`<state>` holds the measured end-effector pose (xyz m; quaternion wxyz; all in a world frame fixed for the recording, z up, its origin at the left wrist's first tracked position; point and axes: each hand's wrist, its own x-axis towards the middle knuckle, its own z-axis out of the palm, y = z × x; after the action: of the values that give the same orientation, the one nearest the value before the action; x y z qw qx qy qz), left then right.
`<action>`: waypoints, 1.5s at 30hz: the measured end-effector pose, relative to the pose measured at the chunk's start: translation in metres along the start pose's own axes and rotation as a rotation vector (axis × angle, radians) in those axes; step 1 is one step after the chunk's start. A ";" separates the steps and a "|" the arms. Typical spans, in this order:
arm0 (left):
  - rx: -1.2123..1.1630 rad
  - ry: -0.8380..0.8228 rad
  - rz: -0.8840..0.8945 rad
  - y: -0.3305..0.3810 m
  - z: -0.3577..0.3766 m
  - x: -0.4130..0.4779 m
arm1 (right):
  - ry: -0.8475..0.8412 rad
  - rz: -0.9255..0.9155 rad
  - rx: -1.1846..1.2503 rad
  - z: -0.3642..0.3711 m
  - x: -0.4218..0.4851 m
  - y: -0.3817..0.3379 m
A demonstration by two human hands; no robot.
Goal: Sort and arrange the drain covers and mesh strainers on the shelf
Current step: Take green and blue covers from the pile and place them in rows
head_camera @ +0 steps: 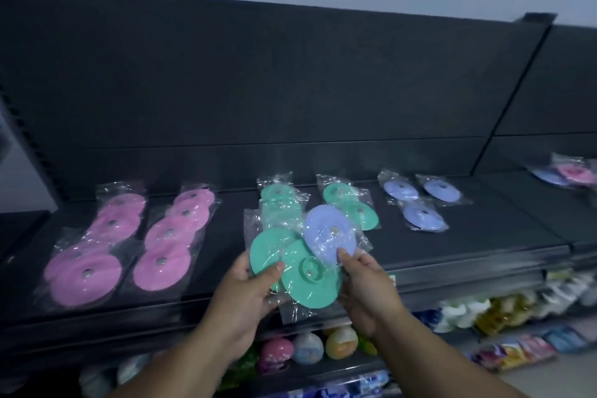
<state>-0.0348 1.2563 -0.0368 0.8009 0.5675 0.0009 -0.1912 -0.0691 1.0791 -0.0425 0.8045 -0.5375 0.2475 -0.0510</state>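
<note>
Centrally, held items. Left hand (248, 294): palm turned up, fingers curled under two bagged green drain covers (307, 281) and mostly hidden, thumb pressed on top where the pair overlaps. The forearm rises from the lower edge and angles right.

Right hand (365, 287): thumb and forefinger pinch the lower rim of one bagged lilac-blue drain cover (326, 233), which tilts upward and overlaps the green pair. The remaining fingers are curled beneath, partly hidden. The forearm enters from the lower right.

All three held covers hang above the front edge of the dark shelf (468, 236), about mid-width.

Shelf stock, left to right, all in clear bags:
- pink covers (97, 255), two overlapping columns
- green covers (352, 208), two groups behind the held ones
- blue covers (416, 203), three, loosely grouped
- mixed blue and pink pile (568, 173), on the next bay at far right

Lower shelf: assorted coloured goods (307, 347), blurred.
</note>
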 end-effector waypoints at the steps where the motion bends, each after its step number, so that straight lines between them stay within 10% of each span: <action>1: -0.006 -0.005 -0.001 -0.004 0.015 0.003 | 0.022 -0.010 0.023 -0.018 0.002 -0.007; 12: 0.070 0.143 -0.054 -0.069 0.192 0.042 | 0.102 -0.069 0.080 -0.206 0.031 -0.085; 23: 0.295 0.397 -0.046 -0.086 0.211 0.113 | 0.076 -0.003 0.066 -0.250 0.063 -0.095; 31: 1.437 0.077 0.279 -0.109 0.195 0.152 | 0.089 0.000 0.059 -0.241 0.087 -0.094; 45: 1.354 -0.057 0.399 -0.080 0.170 0.196 | 0.126 -0.006 -0.004 -0.200 0.123 -0.084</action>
<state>0.0858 1.0189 -0.0915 0.2913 0.9251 -0.2431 -0.0141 -0.0371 0.8337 -0.0698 0.7861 -0.5357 0.2959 -0.0866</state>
